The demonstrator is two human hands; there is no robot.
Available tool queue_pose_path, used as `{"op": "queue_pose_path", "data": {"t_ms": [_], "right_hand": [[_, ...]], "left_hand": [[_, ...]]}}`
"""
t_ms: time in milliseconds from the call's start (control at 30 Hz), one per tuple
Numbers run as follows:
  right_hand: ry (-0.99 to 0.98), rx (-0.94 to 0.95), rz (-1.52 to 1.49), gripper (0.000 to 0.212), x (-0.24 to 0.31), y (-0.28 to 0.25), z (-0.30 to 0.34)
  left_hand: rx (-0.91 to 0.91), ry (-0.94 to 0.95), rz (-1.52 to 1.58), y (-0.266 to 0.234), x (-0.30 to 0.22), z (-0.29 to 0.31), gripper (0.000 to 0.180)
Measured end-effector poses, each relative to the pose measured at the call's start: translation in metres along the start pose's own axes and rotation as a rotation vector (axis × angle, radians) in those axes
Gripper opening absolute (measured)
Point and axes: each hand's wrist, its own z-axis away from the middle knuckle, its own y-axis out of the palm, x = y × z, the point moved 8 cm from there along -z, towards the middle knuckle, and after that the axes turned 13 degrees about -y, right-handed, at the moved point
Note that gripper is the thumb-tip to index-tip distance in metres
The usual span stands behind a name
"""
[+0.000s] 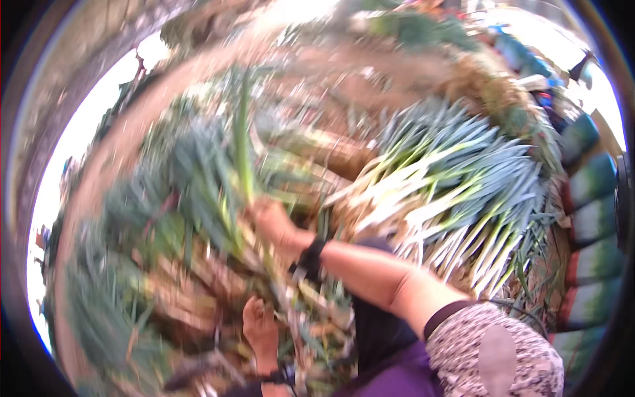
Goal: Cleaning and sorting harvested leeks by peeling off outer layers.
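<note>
A long green onion [244, 142] stands up from my right hand [274, 223], whose fingers are closed around its lower part. That arm reaches in from the lower right, with a black band at the wrist. Lower down, my left hand [260, 327] is blurred; its fingers are loosely curled and apart, and I see nothing in them. Around both hands lie heaped green onions [205, 169] with dark leaves. To the right, a pile of trimmed green onions [440, 188] fans out, white stems toward me and blue-green leaves pointing away.
Bundles of onions with brownish stems [182, 298] lie at the left. Loose leaves and peelings [317, 298] cover the ground by my legs. Blue-green packages [589, 225] line the right side. Bare soil [390, 69] stretches behind the piles.
</note>
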Motion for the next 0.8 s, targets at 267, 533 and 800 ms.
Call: {"op": "queue_pose_path", "data": {"t_ms": [267,533,800], "right_hand": [[0.844,-0.348,-0.552,0.018,0.006,-0.034,0.021],[0.862,-0.634,-0.656,0.014,-0.026,-0.115,-0.021],[0.565,-0.645,-0.567,0.019,-0.018,-0.149,-0.046]], "left_hand": [[0.588,-0.288,0.289,0.087,-0.05,0.022,0.032],[0.684,-0.243,0.274,0.089,-0.033,0.042,0.033],[0.446,-0.31,-0.417,-0.018,0.122,0.103,0.031]]}}
